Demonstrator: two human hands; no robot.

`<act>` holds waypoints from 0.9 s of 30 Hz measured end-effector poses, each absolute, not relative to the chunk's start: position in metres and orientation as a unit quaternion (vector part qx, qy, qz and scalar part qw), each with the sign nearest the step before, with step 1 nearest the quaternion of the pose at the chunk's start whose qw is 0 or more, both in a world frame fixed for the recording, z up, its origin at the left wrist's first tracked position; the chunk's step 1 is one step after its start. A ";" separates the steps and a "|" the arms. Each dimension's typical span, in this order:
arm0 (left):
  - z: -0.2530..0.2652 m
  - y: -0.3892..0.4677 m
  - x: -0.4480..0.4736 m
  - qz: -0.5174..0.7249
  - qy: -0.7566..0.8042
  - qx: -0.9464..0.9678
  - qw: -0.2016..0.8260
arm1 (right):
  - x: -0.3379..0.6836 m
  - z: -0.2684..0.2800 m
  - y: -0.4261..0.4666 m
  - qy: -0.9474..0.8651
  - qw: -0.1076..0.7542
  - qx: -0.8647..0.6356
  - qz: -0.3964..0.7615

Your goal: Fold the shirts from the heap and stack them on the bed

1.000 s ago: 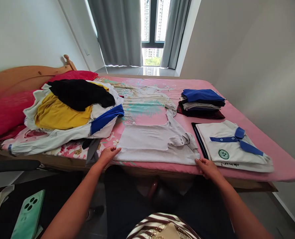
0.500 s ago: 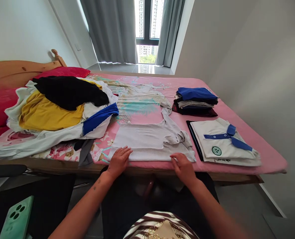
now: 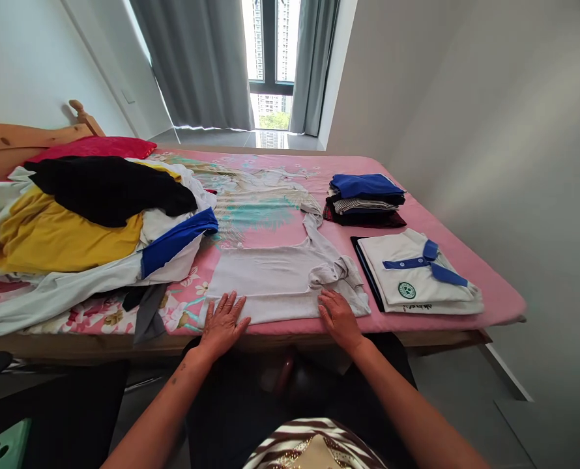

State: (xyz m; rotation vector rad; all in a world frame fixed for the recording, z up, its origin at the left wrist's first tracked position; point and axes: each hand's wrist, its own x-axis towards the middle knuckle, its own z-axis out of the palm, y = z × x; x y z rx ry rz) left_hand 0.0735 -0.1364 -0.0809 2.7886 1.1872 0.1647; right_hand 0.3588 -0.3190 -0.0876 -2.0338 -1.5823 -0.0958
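A light grey long-sleeved shirt (image 3: 261, 270) lies on the bed in front of me, its near side folded over in a long strip. One sleeve is bunched at the right and the other stretches toward the far side. My left hand (image 3: 223, 324) rests flat on the near left of the folded strip, fingers spread. On the near right of the same strip lies my right hand (image 3: 337, 315), palm down with its fingers stretched out. Neither hand grips the cloth.
A loose heap with a yellow garment (image 3: 70, 234) and a black garment (image 3: 109, 185) lies left. At right are a stack of folded clothes (image 3: 365, 198) and a folded white polo shirt (image 3: 402, 273). A green phone (image 3: 6, 446) is at lower left. The pink bedsheet (image 3: 485, 293) extends right.
My left hand has spread its fingers flat on the shirt. My right hand has moved slightly forward onto the strip and flattened. The view has turned a little to the right.
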 end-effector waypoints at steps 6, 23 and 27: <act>-0.058 -0.137 0.116 0.163 0.372 0.905 0.127 | 0.366 -0.098 -0.312 -0.640 0.273 -0.716 -0.062; -0.007 -0.192 0.397 0.086 0.030 0.986 0.137 | 0.372 -0.112 -0.305 -0.615 0.257 -0.743 -0.054; 0.022 -0.175 0.424 0.183 0.128 0.930 0.293 | 0.374 -0.108 -0.306 -0.618 0.276 -0.734 -0.057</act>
